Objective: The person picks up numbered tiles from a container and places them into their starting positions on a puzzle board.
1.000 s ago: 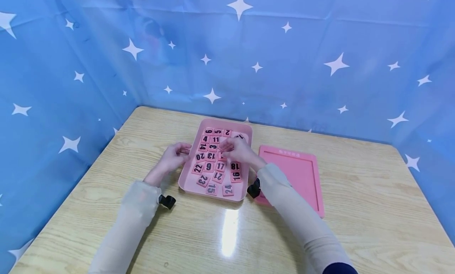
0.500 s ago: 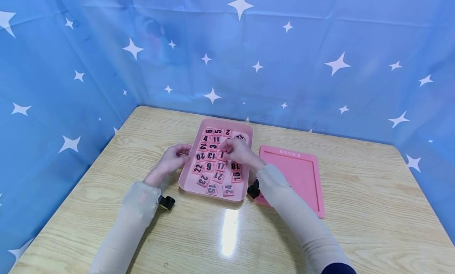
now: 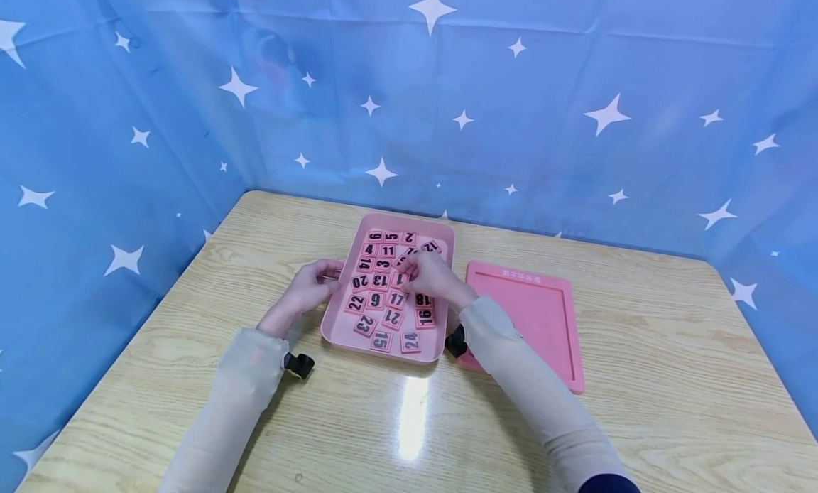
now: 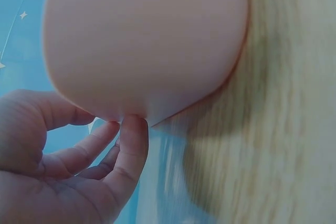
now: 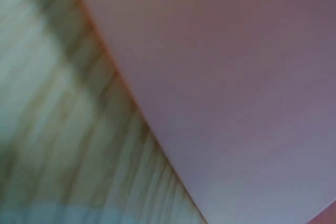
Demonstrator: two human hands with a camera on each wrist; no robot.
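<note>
Head view: right hand (image 3: 434,276) over the middle of the pink tray (image 3: 332,321), fingers curled down among the numbered tiles (image 3: 383,301), drawn slightly nearer the tile column than a second ago; seemingly pinching one tile near the 13, though the grip is too small to confirm. Tile 12 (image 3: 431,246) at the far right corner now more exposed. Left hand (image 3: 307,288) at the tray's left rim, fingers curled against the edge, unchanged. Tiles lying loose and out of order across the tray. Flat pink frame board (image 3: 543,315) just right of the tray, partly under the right sleeve. Wood-grain tabletop (image 3: 192,294), blue star cloth behind.

Left wrist view: thumb and curled fingers (image 4: 126,150) touching the tray's rounded corner from below.

Right wrist view: blurred pink surface over wood grain; no fingers visible.
</note>
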